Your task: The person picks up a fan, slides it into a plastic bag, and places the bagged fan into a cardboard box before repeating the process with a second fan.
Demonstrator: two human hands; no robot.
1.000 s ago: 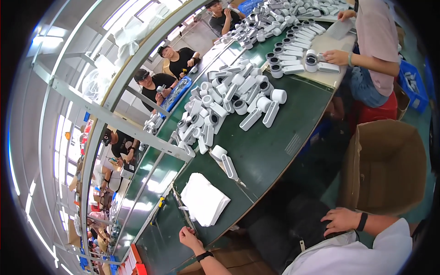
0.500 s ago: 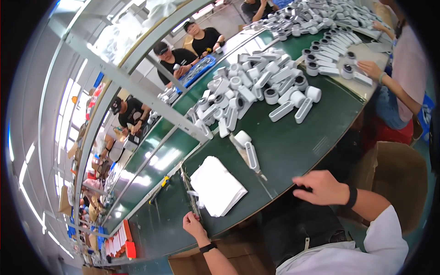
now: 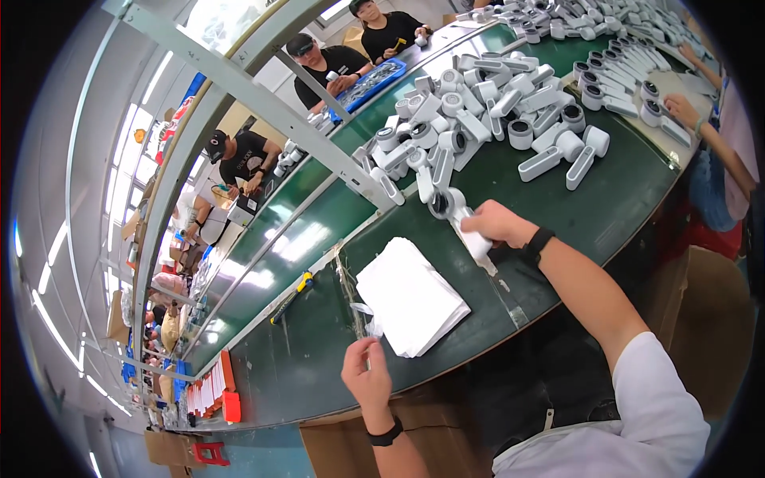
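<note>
Device (image 3: 478, 244), handheld, white, one: long rounded handle and round head with a dark ring; held at the handle end just above or on the green table (image 3: 550, 215) (contact with the surface cannot be told), head pointing toward the pile.

Right hand (image 3: 504, 225), bare, with black wristband (image 3: 537, 244): thumb and fingers closed about the handle from its right side; the underside of the grip is hidden.

Left hand (image 3: 368, 374), bare, with a second black band (image 3: 386, 432): raised near the table's front edge, fingers curled, thumb and forefinger close together; whether anything is pinched between them cannot be told. Nearest to it, a crumpled translucent strip (image 3: 373, 325).

Stack of thin white sheets (image 3: 413, 296), one: flat on the table, edges slightly uneven, between the left hand and the device.

Pile of similar white devices (image 3: 478, 107), many: heaped loosely beyond the right hand, heads and handles at all angles.

Cutter (image 3: 293, 298), yellow and black: lying left of the stack, well apart from both hands.

Tray (image 3: 374, 86), blue, filled with small parts: across the table, before a co-worker in black (image 3: 339, 62).

Bin (image 3: 232, 407), orange-red: far left, beside upright papers (image 3: 209, 390).
</note>
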